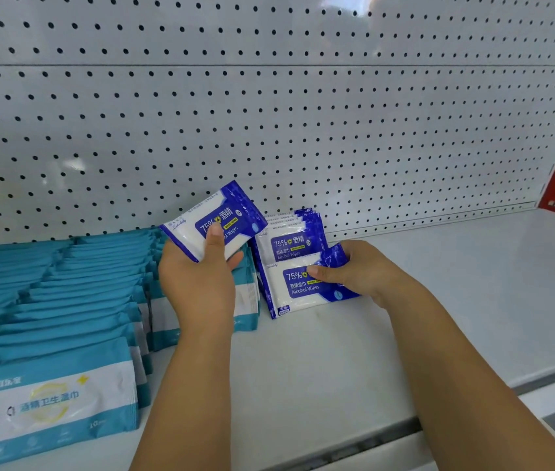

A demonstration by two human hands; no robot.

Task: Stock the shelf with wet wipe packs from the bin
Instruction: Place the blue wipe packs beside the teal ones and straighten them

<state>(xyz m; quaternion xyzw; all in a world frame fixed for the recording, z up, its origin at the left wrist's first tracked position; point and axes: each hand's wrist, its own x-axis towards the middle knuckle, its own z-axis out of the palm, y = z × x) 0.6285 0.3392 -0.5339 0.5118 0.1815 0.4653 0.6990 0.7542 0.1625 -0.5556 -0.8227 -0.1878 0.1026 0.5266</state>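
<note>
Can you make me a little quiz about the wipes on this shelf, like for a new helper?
1. Pick one: the left hand holds A) a blue pack, B) a teal pack, C) nothing.
2. True or false: the teal packs stand right of the blue row.
3. Fill in: the right hand pinches the front pack of the blue row on the ____.
Key: 1 A. 2 false, the teal packs are on its left. 3 shelf.

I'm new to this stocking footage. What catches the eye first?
Two hands at centre each grip a blue alcohol wipe pack: the left hand holds the raised pack, the right hand the front pack of a short row on the shelf. Teal packs fill the shelf's left.
</note>
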